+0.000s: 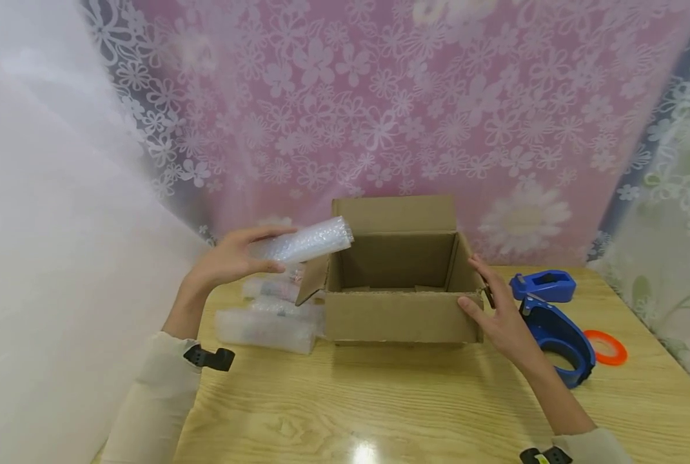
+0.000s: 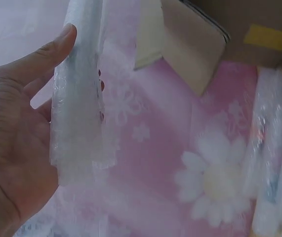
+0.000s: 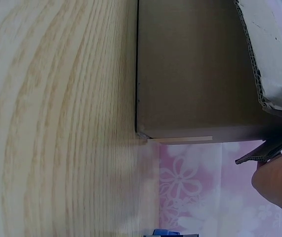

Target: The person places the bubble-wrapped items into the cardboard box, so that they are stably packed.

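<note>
Far left: left hand (image 1: 226, 261), level with the box's top, has a firm grip on a clear, cylindrical bubble-wrap roll (image 1: 316, 240). Thumb on one side, fingers round the other; left wrist view shows fingertips past the roll's edge. Partly open, only as wide as the roll. Roll sits in the grasp by its left end, free end sticking out right, slightly raised, over the brown box's left flap (image 1: 313, 278). Roll is outside the box.

Below it: several clear bubble-wrapped cylindrical bundles (image 1: 264, 330) lying on the pale wood-grain table (image 1: 298, 399), just left of the box.

Centre: brown rectangular corrugated-cardboard box (image 1: 403, 317), top open, rear flap up, front flap folded down outside.

Right hand (image 1: 502, 316) holds the box's right front corner: thumb on front flap, fingers over the right side, hand partly closed on the cardboard.

Right of that: bright blue plastic tape dispenser (image 1: 545, 285), dark blue plastic tape holder (image 1: 562, 325) nearer, flat orange ring (image 1: 621, 352) beside it.
</note>
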{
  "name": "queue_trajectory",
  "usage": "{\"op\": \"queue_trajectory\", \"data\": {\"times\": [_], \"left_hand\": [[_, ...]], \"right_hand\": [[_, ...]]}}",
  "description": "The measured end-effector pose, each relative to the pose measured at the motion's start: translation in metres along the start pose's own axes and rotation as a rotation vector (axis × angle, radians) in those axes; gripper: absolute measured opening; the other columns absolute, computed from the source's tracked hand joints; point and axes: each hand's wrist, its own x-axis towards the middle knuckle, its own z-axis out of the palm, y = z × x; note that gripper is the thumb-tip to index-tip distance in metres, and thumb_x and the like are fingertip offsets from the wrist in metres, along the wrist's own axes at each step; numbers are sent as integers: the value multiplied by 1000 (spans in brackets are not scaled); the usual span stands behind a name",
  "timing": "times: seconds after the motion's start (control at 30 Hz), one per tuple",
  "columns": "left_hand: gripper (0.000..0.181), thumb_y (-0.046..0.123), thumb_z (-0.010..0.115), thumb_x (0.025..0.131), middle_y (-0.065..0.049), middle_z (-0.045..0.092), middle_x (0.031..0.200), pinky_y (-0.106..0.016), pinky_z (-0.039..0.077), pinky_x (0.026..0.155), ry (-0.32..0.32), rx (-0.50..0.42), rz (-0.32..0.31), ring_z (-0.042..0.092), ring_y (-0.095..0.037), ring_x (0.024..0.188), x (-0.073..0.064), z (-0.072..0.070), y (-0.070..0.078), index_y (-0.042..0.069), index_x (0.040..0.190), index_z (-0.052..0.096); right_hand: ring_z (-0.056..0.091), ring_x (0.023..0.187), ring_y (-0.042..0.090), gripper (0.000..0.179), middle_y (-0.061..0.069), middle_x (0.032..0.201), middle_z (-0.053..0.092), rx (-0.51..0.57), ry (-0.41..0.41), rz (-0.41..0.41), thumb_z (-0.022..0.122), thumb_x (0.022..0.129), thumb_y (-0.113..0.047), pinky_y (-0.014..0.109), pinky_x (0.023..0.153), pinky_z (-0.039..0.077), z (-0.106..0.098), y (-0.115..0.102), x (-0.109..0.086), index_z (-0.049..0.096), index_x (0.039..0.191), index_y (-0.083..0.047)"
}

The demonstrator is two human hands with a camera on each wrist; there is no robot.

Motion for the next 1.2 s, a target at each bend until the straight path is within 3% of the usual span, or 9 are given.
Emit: {"op": "queue_trajectory", "data": {"times": [0.17, 0.3, 0.47, 0.53, 0.73, 0.97, 1.2], "left_hand": [[63, 33, 85, 88, 3, 62, 146, -53, 47, 107, -21, 2, 75, 57, -22, 130, 24, 11, 16, 31, 146, 62], [60, 31, 82, 91, 3, 60, 148, -52, 48, 105, -50, -8, 81, 59, -21, 128, 39, 21, 28, 34, 147, 61], [60, 41, 80, 91, 13, 56, 150, -49, 40, 116, -64, -24, 94, 49, -16, 141, 54, 39, 40, 39, 147, 59], [60, 40, 80, 92, 15, 56, 150, -46, 34, 121, -69, -46, 132, 44, -14, 146, 60, 47, 43, 35, 148, 59], [60, 26, 81, 93, 9, 59, 149, -41, 36, 121, -74, -75, 223, 48, -15, 143, 84, 74, 52, 24, 148, 60], [60, 30, 82, 91, 9, 59, 149, -36, 37, 120, -126, -41, 170, 49, -15, 143, 106, 107, 56, 27, 147, 61], [60, 34, 82, 90, 10, 56, 152, -43, 42, 117, -180, -106, 95, 48, -17, 144, 112, 128, 51, 35, 146, 61]], "right_hand": [[9, 159, 35, 74, 5, 174, 15, 2, -9, 3, 65, 103, -7, 83, 112, 13, 1, -2, 0, 28, 166, -20], [9, 159, 37, 74, 5, 174, 15, 2, -7, 10, 66, 103, -8, 82, 112, 15, 1, -2, 0, 28, 166, -21], [9, 158, 39, 75, 2, 174, 14, 1, -6, 19, 66, 103, -9, 82, 112, 15, -1, -1, -2, 28, 166, -23], [9, 158, 40, 75, 1, 174, 14, -1, -6, 22, 66, 103, -9, 82, 112, 15, -2, -1, -2, 28, 166, -22], [9, 157, 43, 74, 5, 174, 14, -14, -4, 22, 65, 103, -10, 83, 111, 15, -3, -2, -1, 27, 166, -21], [10, 157, 44, 74, 8, 174, 15, -20, 3, 21, 65, 103, -9, 83, 110, 16, -3, -1, -1, 28, 166, -21], [9, 158, 40, 74, -2, 174, 14, -10, -4, 33, 65, 103, -10, 82, 112, 16, -3, -2, -2, 28, 166, -24]]}}
